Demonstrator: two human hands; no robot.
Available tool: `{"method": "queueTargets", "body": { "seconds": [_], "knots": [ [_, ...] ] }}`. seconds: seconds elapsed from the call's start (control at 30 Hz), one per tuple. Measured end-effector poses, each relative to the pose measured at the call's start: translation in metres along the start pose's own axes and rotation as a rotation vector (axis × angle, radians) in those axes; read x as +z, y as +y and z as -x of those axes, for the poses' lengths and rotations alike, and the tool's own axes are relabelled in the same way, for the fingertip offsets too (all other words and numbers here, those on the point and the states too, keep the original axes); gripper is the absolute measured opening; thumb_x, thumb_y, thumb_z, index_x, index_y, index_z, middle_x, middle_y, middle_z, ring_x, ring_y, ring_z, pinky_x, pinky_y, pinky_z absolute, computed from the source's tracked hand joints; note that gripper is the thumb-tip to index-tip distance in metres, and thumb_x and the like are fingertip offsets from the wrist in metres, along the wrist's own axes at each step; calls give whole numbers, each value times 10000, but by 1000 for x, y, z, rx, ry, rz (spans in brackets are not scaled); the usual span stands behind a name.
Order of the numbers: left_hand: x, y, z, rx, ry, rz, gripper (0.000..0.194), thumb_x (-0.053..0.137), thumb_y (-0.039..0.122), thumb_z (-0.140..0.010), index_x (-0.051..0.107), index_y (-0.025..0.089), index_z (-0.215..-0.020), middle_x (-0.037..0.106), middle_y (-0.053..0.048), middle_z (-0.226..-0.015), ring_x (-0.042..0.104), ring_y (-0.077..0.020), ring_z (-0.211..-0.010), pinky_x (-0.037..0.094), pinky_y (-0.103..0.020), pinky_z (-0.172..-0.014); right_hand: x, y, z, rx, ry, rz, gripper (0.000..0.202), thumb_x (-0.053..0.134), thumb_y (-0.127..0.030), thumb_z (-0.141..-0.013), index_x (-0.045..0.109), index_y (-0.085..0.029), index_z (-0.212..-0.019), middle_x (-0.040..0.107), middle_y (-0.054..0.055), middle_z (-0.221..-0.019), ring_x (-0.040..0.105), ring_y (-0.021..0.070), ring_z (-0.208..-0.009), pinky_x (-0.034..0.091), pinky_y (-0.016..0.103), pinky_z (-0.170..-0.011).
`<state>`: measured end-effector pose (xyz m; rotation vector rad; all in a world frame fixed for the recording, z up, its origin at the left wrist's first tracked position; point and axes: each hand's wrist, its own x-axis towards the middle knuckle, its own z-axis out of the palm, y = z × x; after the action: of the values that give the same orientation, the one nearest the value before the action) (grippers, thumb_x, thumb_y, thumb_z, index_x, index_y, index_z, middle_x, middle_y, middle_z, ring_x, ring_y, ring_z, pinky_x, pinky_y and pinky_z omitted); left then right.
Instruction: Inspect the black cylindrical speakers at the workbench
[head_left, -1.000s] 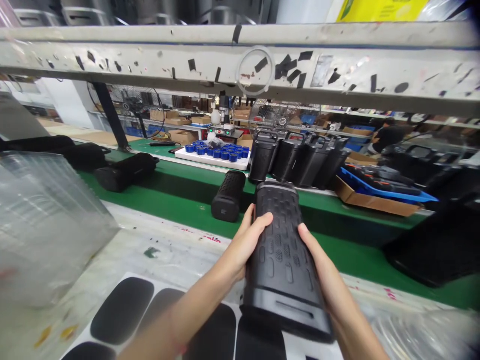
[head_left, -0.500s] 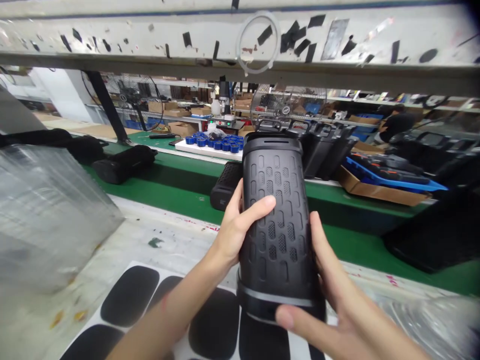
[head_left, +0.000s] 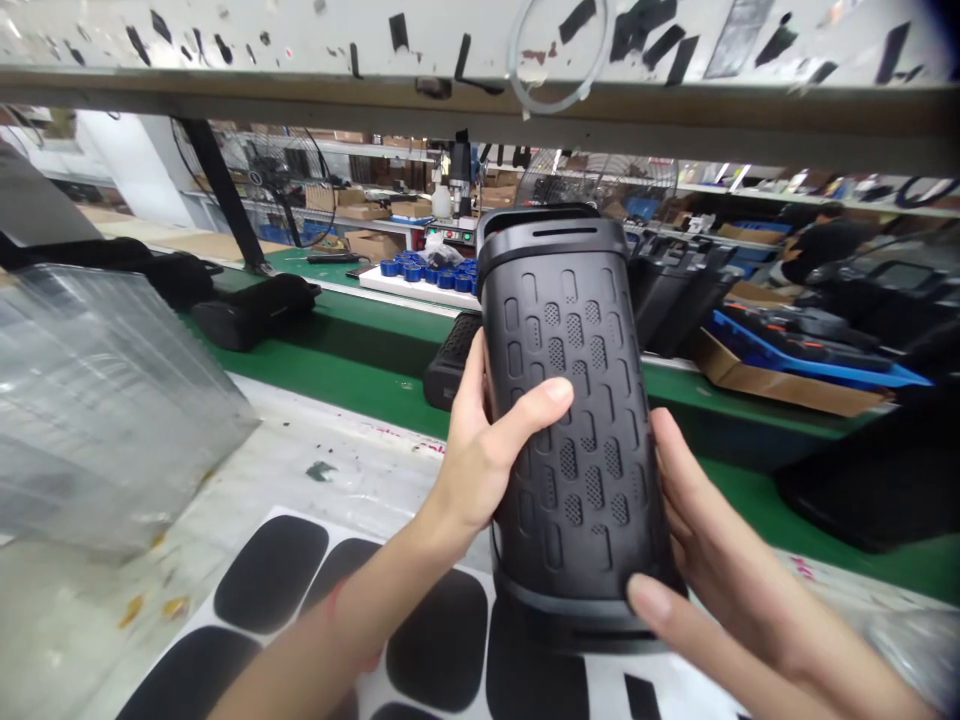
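Observation:
A black speaker housing with rows of slot-shaped recesses, some filled with mesh, is held up in front of me, leaning slightly. My left hand grips its left side, the thumb lying across the slotted face. On the lower right, my right hand holds the other side, with its thumb near the bottom rim. Fingers behind the housing are hidden. Beneath it lies a white sheet with rounded black stickers on the bench.
A green conveyor belt crosses behind the bench, carrying black speakers. A clear plastic bin stands at left. Blue round parts sit on a white board; a blue tray rests at right. A shelf beam spans overhead.
The housing has tilted a little, its bottom swinging right and its top rising in view. My right thumb has shifted right along the lower rim. The camera view has moved slightly.

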<state>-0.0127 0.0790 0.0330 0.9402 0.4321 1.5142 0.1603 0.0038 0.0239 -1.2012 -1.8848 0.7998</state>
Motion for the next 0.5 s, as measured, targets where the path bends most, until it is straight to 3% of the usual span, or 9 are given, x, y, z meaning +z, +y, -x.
{"method": "queueTargets", "body": {
  "seconds": [0.07, 0.23, 0.37, 0.43, 0.5],
  "knots": [
    [-1, 1, -1, -9, 4, 16, 473, 778, 307, -787, 594, 212, -1213, 705, -56, -1161, 676, -236, -1076, 589, -331, -922, -9, -4, 0, 19, -37, -67, 711, 558, -347, -985, 141, -409, -1558, 260, -35, -1560, 355, 273, -1385, 457, 438, -1036],
    [-1, 5, -3, -6, -21, 24, 451, 770, 290, -794, 597, 210, -1204, 707, -56, -1137, 679, -228, -1053, 586, -332, -916, -7, -20, 1, 26, -17, -36, 991, 763, -298, -844, 84, -389, -1560, 241, -26, -1566, 252, 294, -1426, 393, 463, -1081],
    [-2, 5, -3, -20, -21, 41, 450, 765, 302, -799, 598, 211, -1206, 700, -59, -1148, 675, -238, -1074, 581, -333, -916, 5, -15, 2, -59, 8, -155, 665, 555, -385, -980, 216, -380, -1553, 286, -26, -1559, 296, 262, -1418, 372, 453, -1095],
    [-3, 5, -4, -14, -13, 47, 436, 757, 307, -807, 597, 215, -1202, 695, -54, -1162, 669, -243, -1100, 576, -325, -918, 11, -9, 1, -65, 39, -67, 747, 557, -432, -980, 104, -375, -1572, 221, -23, -1583, 232, 246, -1442, 355, 442, -1102],
    [-4, 4, -4, 4, -23, 42, 428, 752, 297, -812, 594, 217, -1202, 697, -49, -1166, 663, -245, -1121, 565, -319, -932, 14, -3, 1, -94, 60, 61, 980, 687, -446, -902, -30, -382, -1567, 121, -25, -1600, 163, 273, -1448, 363, 450, -1093]
  ]
}}
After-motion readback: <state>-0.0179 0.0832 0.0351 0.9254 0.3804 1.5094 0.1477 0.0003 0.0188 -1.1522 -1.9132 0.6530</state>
